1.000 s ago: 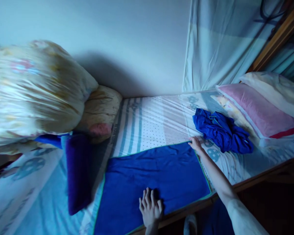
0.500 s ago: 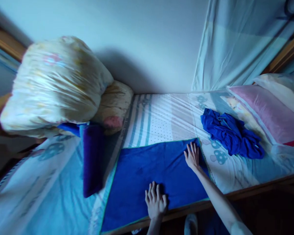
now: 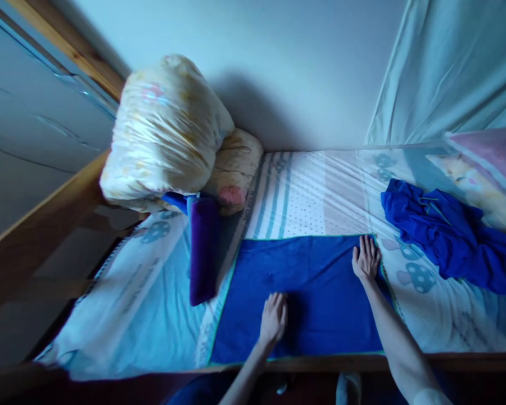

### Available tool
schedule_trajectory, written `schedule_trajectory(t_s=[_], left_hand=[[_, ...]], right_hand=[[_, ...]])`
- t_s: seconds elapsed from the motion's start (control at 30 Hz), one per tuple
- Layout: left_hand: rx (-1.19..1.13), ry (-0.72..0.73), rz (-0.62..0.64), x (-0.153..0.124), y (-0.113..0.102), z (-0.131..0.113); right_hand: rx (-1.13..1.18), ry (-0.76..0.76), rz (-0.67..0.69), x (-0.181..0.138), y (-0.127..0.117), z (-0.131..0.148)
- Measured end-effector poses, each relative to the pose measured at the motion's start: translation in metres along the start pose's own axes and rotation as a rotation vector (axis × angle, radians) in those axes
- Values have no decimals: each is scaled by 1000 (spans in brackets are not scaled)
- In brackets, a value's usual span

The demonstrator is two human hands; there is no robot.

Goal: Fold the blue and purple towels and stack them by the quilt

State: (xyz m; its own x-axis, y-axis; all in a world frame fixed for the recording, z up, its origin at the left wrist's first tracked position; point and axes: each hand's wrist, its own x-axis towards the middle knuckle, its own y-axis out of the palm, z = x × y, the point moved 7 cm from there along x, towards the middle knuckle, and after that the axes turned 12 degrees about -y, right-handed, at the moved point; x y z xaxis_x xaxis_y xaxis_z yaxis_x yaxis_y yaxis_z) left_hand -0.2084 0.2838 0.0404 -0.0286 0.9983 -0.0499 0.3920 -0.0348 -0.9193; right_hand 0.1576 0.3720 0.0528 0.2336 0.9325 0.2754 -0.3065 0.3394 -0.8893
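A blue cloth with a thin green edge [image 3: 312,292] lies spread flat on the bed. My left hand [image 3: 273,319] rests palm down on its near middle, fingers stretched out. My right hand [image 3: 366,260] lies flat on the cloth's far right corner, fingers spread. Neither hand grips anything. A crumpled blue garment [image 3: 451,236] lies on the sheet to the right of my right hand, apart from it.
A folded purple cloth [image 3: 202,247] lies left of the blue cloth. Bulky yellowish bedding [image 3: 164,135] is piled at the far left against the wall. A pink pillow [image 3: 493,157] sits far right. The wooden bed frame [image 3: 37,225] runs along the left and near edge.
My right hand slid from the cloth's outer corner onto the cloth. My left hand stayed on the near part. The view swung left, revealing the wooden frame.
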Motion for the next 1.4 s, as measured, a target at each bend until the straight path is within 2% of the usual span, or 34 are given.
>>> schedule_trajectory(t_s=[0.17,0.27,0.37,0.53,0.6,0.67,0.77,0.87,0.97,1.03,1.1,1.17,1.23,1.3,1.4], left_hand=[[1,16,-118,150,-82,60],[72,33,-42,214,-96,88],[115,113,103,245,-85,105],[134,198,243,267,-67,113],[140,221,261,272,-65,112],[137,220,196,277,-71,110],[139,139,20,279,-88,105],[165,-11,-37,271,-96,93],[144,-167,-133,244,-99,74],[101,-170,-230,209,-95,58],[65,-34,-209,166,-78,41],[52,85,-87,124,-55,33],[55,72,-61,94,-42,38],[61,20,-78,80,-38,45],[52,-15,-98,80,-38,48]], right_hand=[[-19,211,-213,13,-9,-24],[-57,322,-278,24,-12,-37],[-78,376,-312,34,-13,-49],[-98,387,-313,42,-10,-62],[-78,391,-321,42,-9,-65],[-46,392,-352,41,-9,-68],[-11,387,-389,40,-10,-69],[-6,373,-358,41,-8,-68],[-38,357,-308,42,-7,-66],[-70,345,-298,42,-7,-64],[-98,328,-302,43,-8,-63],[-116,309,-307,43,-8,-62],[-124,302,-309,43,-8,-61],[-125,313,-305,42,-7,-60],[-116,345,-287,42,-9,-62]])
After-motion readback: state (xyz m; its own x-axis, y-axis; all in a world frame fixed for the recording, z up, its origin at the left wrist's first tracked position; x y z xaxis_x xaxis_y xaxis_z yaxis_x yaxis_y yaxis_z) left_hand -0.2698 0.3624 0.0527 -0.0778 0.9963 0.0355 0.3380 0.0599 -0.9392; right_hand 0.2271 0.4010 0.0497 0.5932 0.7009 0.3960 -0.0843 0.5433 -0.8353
